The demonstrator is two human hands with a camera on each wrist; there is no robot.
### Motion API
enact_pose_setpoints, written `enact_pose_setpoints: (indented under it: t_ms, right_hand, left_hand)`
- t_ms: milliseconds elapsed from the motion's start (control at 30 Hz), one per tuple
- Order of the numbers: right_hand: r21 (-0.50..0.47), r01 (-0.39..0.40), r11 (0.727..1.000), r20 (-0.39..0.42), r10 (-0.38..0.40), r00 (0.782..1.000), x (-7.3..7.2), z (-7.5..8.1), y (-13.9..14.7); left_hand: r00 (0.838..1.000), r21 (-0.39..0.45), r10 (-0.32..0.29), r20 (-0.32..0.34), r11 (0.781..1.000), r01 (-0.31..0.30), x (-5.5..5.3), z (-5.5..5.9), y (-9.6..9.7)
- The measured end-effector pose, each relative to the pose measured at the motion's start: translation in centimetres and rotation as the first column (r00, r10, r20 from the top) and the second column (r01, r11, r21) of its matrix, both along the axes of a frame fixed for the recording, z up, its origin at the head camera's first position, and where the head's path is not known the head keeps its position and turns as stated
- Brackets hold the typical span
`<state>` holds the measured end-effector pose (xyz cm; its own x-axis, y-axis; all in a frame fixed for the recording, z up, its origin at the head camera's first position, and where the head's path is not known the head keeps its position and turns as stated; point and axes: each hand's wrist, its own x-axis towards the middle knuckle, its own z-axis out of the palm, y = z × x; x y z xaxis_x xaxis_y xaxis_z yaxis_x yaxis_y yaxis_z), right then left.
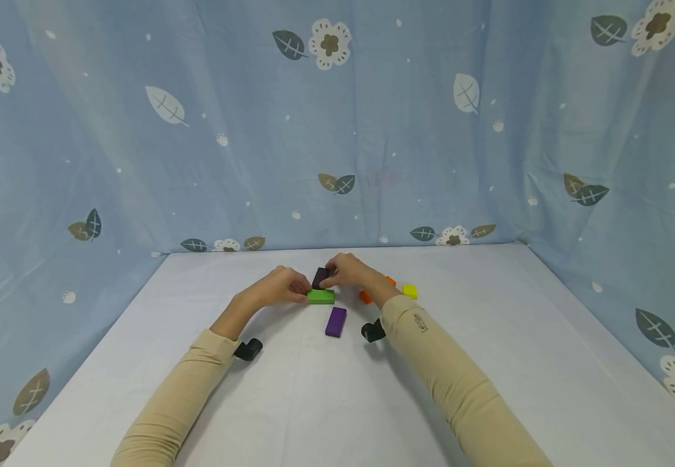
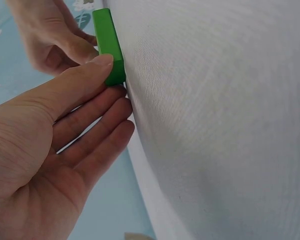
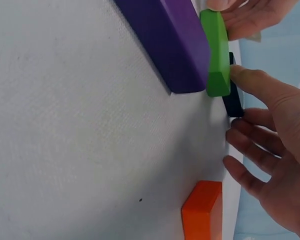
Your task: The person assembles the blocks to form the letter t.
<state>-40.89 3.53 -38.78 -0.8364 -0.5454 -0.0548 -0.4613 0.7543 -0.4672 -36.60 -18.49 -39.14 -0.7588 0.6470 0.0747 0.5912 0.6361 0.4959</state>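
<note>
Green and plain, one block is lying crosswise on the white table cover, and the left hand is pinching its left end between thumb and fingers. Directly behind it, a black block is pointing away from the person, with the right hand grasping it by thumb and fingertips; whether the two blocks are touching, I cannot tell. In the right wrist view, the right hand's lower fingers are bending loosely beside the black block. Nearer the person, a purple block is lying at a slight slant, apart from both hands. Beyond the right forearm, a yellow block is resting, while an orange block is showing partly past the wrist. Beige sleeves are covering both forearms, and a blue curtain printed with leaves and flowers is hanging behind the table.
</note>
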Motion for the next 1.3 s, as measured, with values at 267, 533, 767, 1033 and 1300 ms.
enact_pose_setpoints:
  t_ms: [267, 533, 767, 1033, 1300]
  right_hand:
    - [-0.015, -0.003, 1.0, -0.015, 0.003, 1.0, -0.4, -0.4, 0.3]
    - [-0.029, 0.031, 0.999, 0.014, -0.031, 0.999, -0.3, -0.2, 0.3]
    - [-0.025, 0.046, 0.999, -0.007, -0.047, 0.999, -0.5, -0.3, 0.5]
    - [-0.068, 0.069, 0.995, 0.017, -0.068, 0.998, -0.2, -0.1, 1.2]
    - [-0.093, 0.065, 0.994, 0.053, -0.06, 0.997, 0.1, 0.6, 2.2]
  left_hand:
    - [1.0, -0.006, 0.012, 0.012, 1.0, -0.011, 0.0, 0.0, 0.1]
    - [1.0, -0.007, 0.007, 0.014, 1.0, -0.007, -0.1, -0.2, 0.1]
    - [1.0, -0.006, 0.004, 0.007, 1.0, -0.004, -0.1, -0.2, 0.0]
    - [1.0, 0.004, -0.008, 0.003, 1.0, 0.008, -0.2, -0.3, 0.0]
    - [1.0, -0.008, 0.01, 0.008, 1.0, -0.01, -0.2, -0.2, 0.0]
